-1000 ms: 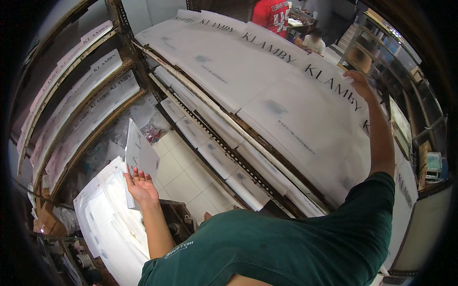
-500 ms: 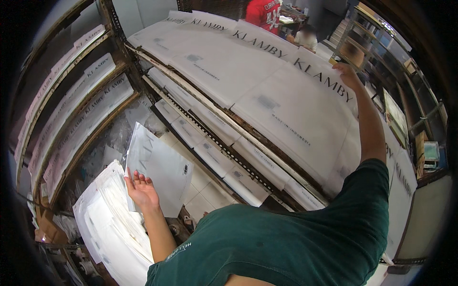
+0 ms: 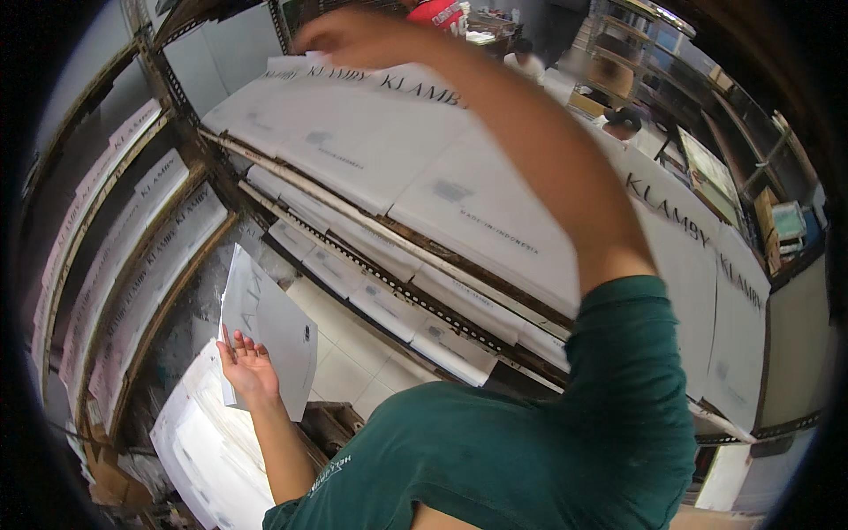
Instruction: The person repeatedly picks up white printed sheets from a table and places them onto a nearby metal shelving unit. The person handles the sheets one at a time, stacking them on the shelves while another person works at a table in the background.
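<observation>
My left hand (image 3: 252,375) is palm up at lower left, its fingers at the edge of a white printed plastic bag (image 3: 287,331), which stands upright behind them. Below that hand lies a thick pile of white sheets or bags (image 3: 208,446). My right arm stretches across the upper shelf, which is covered with large white printed bags (image 3: 486,199) lying side by side. Over the far left end of that row is my right hand (image 3: 340,37), smeared by motion. Its fingers do not show clearly, nor whether they touch a bag.
Tiers of a metal rack at left hold more printed bags (image 3: 168,238). A lower shelf (image 3: 375,287) carries further white bags. Beyond the upper shelf are several people, one in a red shirt (image 3: 439,12), another in a dark cap (image 3: 624,119). Pale floor tiles (image 3: 346,375) show below.
My right hand has swept from the far right of the upper shelf to its far left end. My left hand keeps the bag upright. The view has shifted slightly.
</observation>
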The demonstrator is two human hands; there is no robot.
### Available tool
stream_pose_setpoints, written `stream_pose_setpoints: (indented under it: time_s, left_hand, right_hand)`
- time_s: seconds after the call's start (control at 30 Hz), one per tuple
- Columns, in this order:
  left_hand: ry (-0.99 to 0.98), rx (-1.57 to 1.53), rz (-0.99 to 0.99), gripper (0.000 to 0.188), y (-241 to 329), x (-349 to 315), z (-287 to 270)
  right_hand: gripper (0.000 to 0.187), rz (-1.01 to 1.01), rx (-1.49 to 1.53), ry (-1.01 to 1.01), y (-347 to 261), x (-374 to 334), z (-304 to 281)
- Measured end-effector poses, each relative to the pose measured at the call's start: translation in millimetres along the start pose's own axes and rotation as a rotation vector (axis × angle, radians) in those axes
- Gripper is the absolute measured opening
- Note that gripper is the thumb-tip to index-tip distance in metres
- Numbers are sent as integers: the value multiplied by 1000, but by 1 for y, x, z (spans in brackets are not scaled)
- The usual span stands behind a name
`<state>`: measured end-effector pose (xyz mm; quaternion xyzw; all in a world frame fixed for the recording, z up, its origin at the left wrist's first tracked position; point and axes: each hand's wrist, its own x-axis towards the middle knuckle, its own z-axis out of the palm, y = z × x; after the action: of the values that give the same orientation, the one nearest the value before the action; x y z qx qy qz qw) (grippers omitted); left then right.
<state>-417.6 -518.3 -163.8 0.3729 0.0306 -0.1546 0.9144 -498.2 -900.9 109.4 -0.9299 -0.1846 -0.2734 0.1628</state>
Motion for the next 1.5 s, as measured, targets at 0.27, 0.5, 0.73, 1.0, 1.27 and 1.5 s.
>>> stream_pose_setpoints:
  time_s: [0.27,0.5,0.73,1.0,1.27,1.5]
  left_hand:
    - [-131,-54,39,33,19,2,9]
    - [-187,-101,-79,25,2,-36,-4]
    - [-217,0,-219,31,-45,-62,-49]
    - [-54,241,-407,41,-45,-119,-113]
    - [497,-146,-37,37,-32,-112,-197]
    - [689,-345,260,34,-8,-123,-230]
  right_hand:
    - [49,89,8,-127,-145,41,142]
    - [40,353,517,23,-156,-40,283]
    - [11,506,685,347,-160,-56,366]
    - [20,606,908,355,-80,-52,386]
    - [27,577,990,324,-58,-35,410]
    - [34,511,932,226,-46,-32,413]
